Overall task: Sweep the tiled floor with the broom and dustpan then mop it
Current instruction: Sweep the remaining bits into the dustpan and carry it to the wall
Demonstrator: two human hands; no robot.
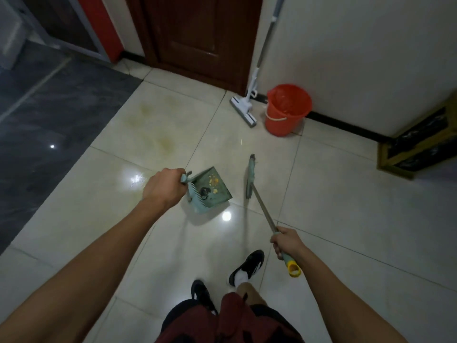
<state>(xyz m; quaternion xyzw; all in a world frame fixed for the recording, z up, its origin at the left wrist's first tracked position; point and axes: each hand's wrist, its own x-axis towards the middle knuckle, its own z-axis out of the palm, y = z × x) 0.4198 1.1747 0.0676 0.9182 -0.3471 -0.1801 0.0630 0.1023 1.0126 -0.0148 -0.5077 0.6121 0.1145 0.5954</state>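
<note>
The left hand [164, 188] has its fingers clenched round the handle of the teal dustpan [211, 190]; the pan sits low over the pale tiled floor [333, 194], its open mouth turned toward the broom, with yellow crumbs [213, 181] and a dark clump [204, 193] lying inside it, beside the comb teeth along its near edge. The right hand [286, 240] grips the broom [251, 179] near the top of its metal shaft, fingers wrapped tight, the teal and yellow cap of the handle sticking out below the hand; the broom head lies just right of the dustpan, apart from it, at floor level. A yellowish stain [158, 125] marks the tiles beyond the dustpan. Farther off a white mop [243, 111] leans against the wall by a dark wooden door [197, 33], its head on the floor; a red bucket [286, 108] stands just right of the mop head, against the wall. A darker grey floor [49, 107] adjoins on the left. Black shoes [247, 267] and dark red shorts show at the bottom.
</note>
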